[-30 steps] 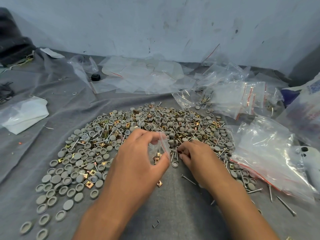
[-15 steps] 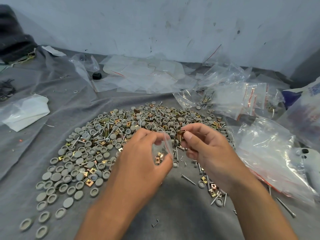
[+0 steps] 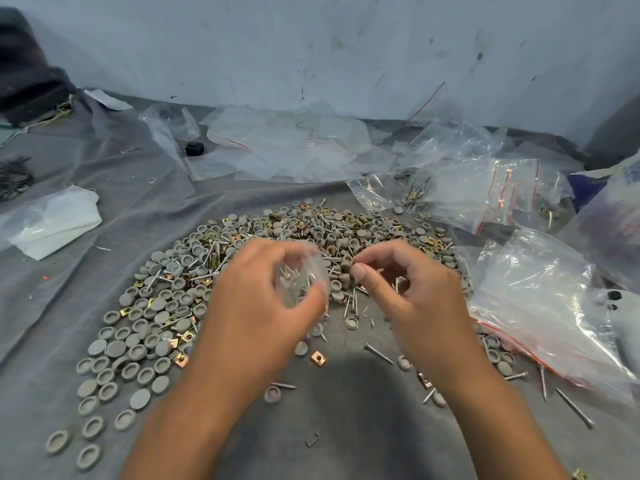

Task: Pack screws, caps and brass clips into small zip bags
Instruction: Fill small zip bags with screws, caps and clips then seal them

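A wide heap of caps, screws and brass clips is lying across the middle of the grey cloth, blocking the ground ahead of both hands, and stray grey caps are trailing down the left side toward the near edge. Crinkled clear bags are crowding the right side, touching the heap's edge, with more flat bags piling up at the back against the wall. Bare cloth is showing near the person between the two forearms, dotted with only a few loose screws, and again on the far left around a folded white bag.
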Action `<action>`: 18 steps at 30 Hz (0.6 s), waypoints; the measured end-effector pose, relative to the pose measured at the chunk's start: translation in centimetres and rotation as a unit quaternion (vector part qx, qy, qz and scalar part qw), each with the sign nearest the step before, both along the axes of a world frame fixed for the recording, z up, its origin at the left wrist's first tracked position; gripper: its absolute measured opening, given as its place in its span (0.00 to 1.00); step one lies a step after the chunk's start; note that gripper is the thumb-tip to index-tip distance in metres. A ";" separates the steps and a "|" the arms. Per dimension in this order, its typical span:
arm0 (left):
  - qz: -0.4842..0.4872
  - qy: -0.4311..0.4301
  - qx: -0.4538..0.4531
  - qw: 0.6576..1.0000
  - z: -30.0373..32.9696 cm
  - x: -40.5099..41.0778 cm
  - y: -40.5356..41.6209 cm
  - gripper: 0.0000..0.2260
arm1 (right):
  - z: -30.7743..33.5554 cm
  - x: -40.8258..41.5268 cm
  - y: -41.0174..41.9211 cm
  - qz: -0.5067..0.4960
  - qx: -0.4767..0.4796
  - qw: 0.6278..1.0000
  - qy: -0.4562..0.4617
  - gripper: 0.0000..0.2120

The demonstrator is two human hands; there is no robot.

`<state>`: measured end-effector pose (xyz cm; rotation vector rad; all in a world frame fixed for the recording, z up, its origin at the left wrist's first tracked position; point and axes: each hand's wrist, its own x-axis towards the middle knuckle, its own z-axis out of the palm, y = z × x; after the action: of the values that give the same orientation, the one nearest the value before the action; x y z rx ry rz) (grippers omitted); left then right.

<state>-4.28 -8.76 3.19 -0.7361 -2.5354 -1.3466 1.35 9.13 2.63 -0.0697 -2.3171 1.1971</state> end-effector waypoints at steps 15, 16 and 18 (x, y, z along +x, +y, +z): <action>0.083 0.019 0.048 0.995 0.8 -0.8 -2.3 0.14 | -4.9 -2.7 -1.0 0.030 0.316 0.922 -0.224 0.18; 0.080 0.017 0.042 0.996 0.9 -0.7 -2.4 0.14 | -5.0 -2.7 -0.9 0.027 0.315 0.922 -0.222 0.16; 0.075 0.018 0.033 0.997 0.9 -0.7 -2.5 0.14 | -5.1 -2.8 -0.8 0.022 0.309 0.924 -0.223 0.11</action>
<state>-4.99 -11.25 4.07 -0.5416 -2.4519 -1.3470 -1.47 8.34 -2.45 -0.0670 -3.0084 0.4396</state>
